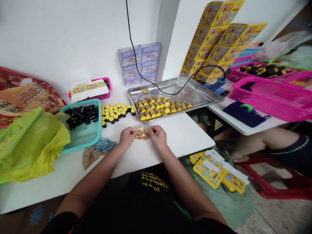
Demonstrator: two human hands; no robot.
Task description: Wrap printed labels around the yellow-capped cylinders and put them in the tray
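Between my two hands are small yellow printed wrappers (pixel 140 133), clear and shiny in places. My left hand (pixel 127 138) pinches their left side between thumb and finger. On the right side, my right hand (pixel 158 136) has its fingertips closed on the same wrappers. Just beyond lies a metal tray (pixel 202 97) with many small yellow wrapped cylinders (pixel 156 107) grouped at its near left. To the left of the tray, rows of black cylinders with yellow tops (pixel 113 112) stand upright on the white table (pixel 192 133).
A teal basket (pixel 83 139) of black pieces stands left, beside a crumpled cloth (pixel 97 151) and a yellow plastic bag (pixel 36 143). Purple boxes (pixel 141 63) and stacked yellow boxes (pixel 212 42) are behind. A black cable (pixel 158 89) crosses the tray. Another person's leg (pixel 270 141) is at right.
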